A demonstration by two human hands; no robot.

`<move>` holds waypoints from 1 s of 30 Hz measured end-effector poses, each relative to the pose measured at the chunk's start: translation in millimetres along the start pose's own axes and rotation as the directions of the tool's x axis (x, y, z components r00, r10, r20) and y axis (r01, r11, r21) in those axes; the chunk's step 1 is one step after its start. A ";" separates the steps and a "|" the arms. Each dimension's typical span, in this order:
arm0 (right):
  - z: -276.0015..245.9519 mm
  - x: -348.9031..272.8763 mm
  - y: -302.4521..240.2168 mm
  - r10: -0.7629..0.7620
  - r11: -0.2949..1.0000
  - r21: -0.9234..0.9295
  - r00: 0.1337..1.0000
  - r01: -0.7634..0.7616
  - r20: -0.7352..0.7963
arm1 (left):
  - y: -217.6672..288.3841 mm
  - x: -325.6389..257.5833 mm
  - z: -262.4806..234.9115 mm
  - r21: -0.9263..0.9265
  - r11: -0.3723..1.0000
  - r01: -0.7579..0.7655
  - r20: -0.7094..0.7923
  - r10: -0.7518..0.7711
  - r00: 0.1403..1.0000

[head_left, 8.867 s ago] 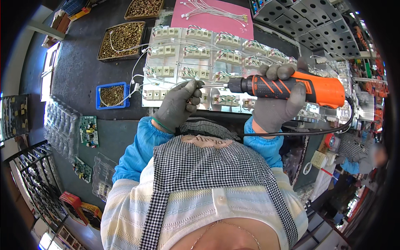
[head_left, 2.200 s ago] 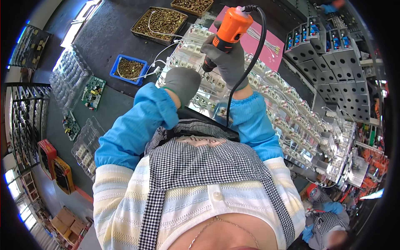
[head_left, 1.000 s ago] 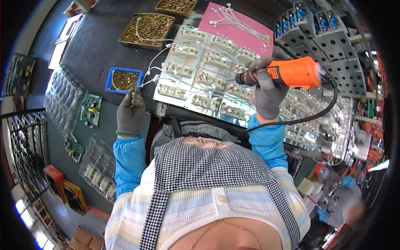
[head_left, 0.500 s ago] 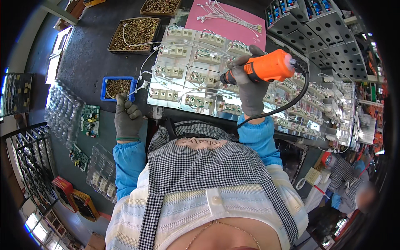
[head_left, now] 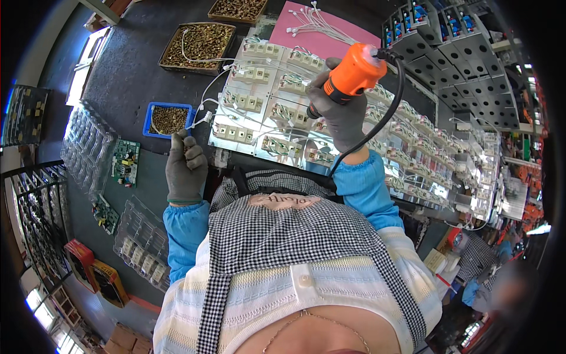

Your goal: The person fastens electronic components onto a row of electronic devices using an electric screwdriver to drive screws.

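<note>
My right hand [head_left: 342,115], in a grey glove, grips an orange and black electric screwdriver [head_left: 349,75] with a black cord, its tip pointing down at a shiny metal plate [head_left: 236,121] that carries rows of white terminal blocks with white wires. My left hand [head_left: 185,168], also gloved, is closed into a fist just left of the plate's near corner, beside a small blue tray of brass screws [head_left: 168,119]. Whether the fist holds anything is hidden.
Two larger trays of brass screws [head_left: 199,46] stand at the back, next to a pink sheet [head_left: 330,36] with white wires. Green circuit boards [head_left: 125,161] and clear plastic trays [head_left: 88,147] lie at left. Grey bin racks [head_left: 466,71] stand at right. Another person [head_left: 489,265] is at lower right.
My right hand has tilted the screwdriver more upright over the plate. My left hand has stayed near the blue tray, shifting slightly toward the plate's corner.
</note>
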State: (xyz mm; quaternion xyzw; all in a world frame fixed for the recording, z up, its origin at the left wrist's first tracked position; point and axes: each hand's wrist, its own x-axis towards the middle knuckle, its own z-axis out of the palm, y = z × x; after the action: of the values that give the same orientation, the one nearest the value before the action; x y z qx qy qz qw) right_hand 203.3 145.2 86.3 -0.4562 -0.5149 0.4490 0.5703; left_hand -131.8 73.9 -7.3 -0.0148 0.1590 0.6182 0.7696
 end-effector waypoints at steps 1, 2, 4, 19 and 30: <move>1.6 1.3 -2.2 -0.006 1.000 -0.027 1.000 0.006 -0.005 | -3.9 -2.1 2.3 0.046 0.999 -0.014 -0.018 0.015 1.000; 0.7 2.5 -6.4 -0.009 1.000 -0.027 1.000 0.009 -0.001 | -7.7 -4.1 3.9 0.045 0.999 -0.018 -0.015 0.018 1.000; -0.8 6.9 -12.8 0.094 0.996 -0.007 0.995 -0.094 0.033 | -12.2 -9.0 8.6 0.160 0.987 -0.017 -0.045 0.024 0.999; 4.3 1.7 -10.5 0.036 0.999 0.012 0.999 -0.035 -0.019 | -61.4 -18.1 49.9 0.951 0.302 0.065 -0.117 0.156 0.981; 7.1 -26.9 -85.6 -0.203 0.835 0.511 0.977 0.206 -0.062 | -84.4 -4.0 61.0 0.976 -0.001 -0.219 0.217 -0.099 0.971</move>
State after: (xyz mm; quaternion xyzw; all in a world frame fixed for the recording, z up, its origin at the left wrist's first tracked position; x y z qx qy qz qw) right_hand 198.0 103.8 165.9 -0.2309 -0.4206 0.5056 0.7171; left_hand -38.0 63.6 36.9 0.6096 0.4617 0.3536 0.5387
